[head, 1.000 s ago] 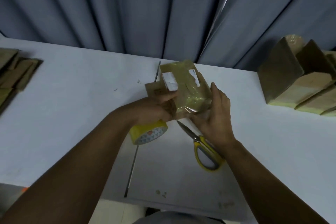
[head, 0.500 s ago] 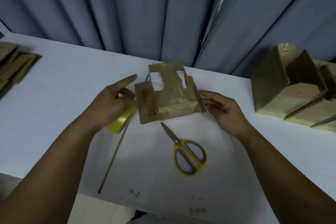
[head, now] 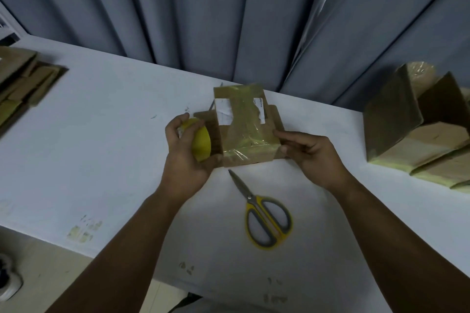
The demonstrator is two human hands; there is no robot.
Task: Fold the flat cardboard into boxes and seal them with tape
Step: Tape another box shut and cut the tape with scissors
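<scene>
Head view: near the far edge of the desk (head: 101, 122), the box (head: 244, 132) already carries tape on top. The left hand (head: 183, 157) grips the tape roll (head: 201, 143); the right hand (head: 312, 155) pinches the box's right side. Finished boxes (head: 417, 129) lie at the right edge and flat cardboard (head: 23, 81) at the left, so more folding seems left.

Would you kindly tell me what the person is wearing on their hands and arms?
Nothing that shows. The left hand and the right hand are bare, with no gloves, rings, watch or bracelet visible. No sleeve appears anywhere up to the picture's lower edge.
</scene>
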